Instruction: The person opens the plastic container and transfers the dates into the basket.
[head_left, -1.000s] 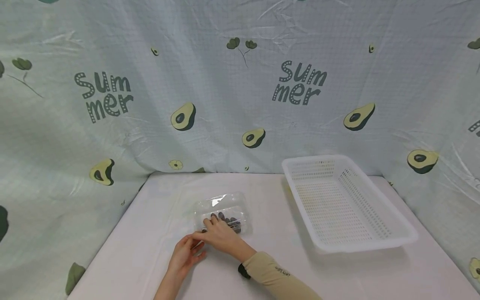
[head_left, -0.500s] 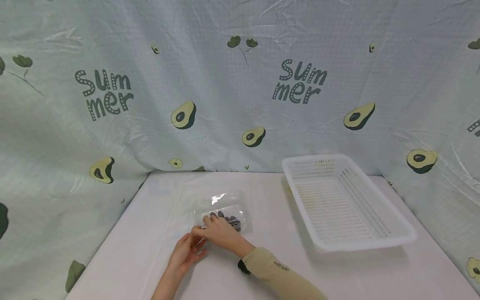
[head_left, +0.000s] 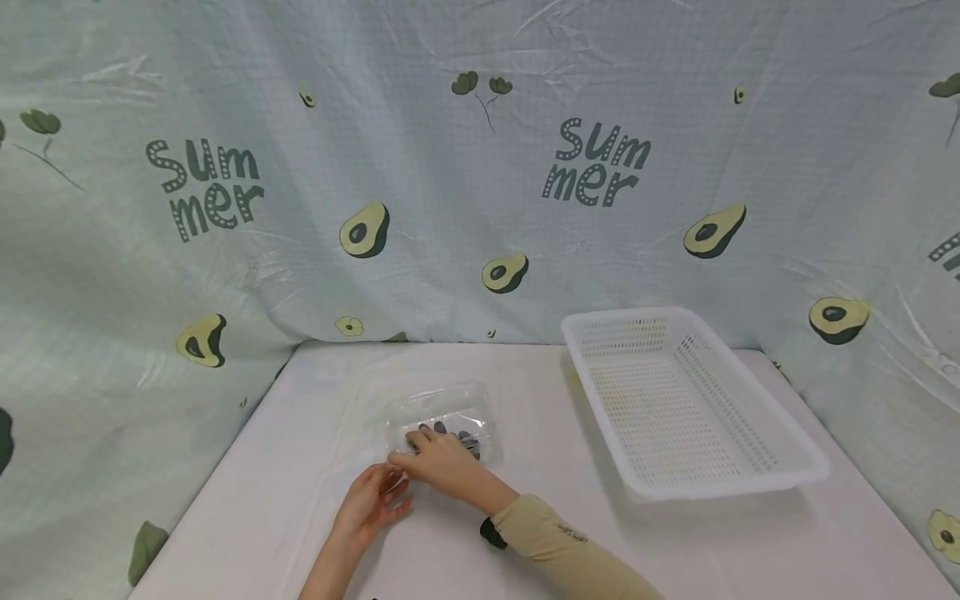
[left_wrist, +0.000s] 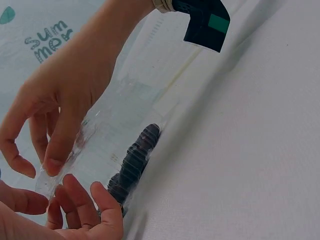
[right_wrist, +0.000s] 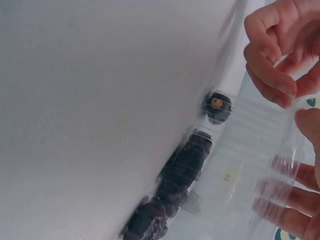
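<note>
At the near edge of the head view, the left forearm and the beige long sleeve (head_left: 573, 550) on the right arm are cut off by the frame; a black wrist-worn device (head_left: 492, 533), bearing a green patch in the left wrist view, protrudes beneath the right wrist. The left hand (head_left: 367, 504) pinches the near-left corner of a clear, rectangular, thin plastic box (head_left: 442, 404) between thumb and fingertips. The right hand (head_left: 447, 467) grips the same box, thumb at the corner and fingers spread along the wall. The box rests on the white table (head_left: 570, 483); whether its lid is latched cannot be made out. Dark purple-black oval fruits (right_wrist: 182, 165) lie inside along the bottom; one, showing a pale brown stem end, sits apart from the row. In the head view, the right hand blocks part of the box and fruits, and reflections on the plastic obscure the interior. Farther right, well apart from the hands, stands a white rectangular perforated plastic basket (head_left: 660, 408). Behind the table hangs a pale grey-green curtain (head_left: 450, 167) printed with avocados and "summer" lettering, some motifs cropped at the sides.
</note>
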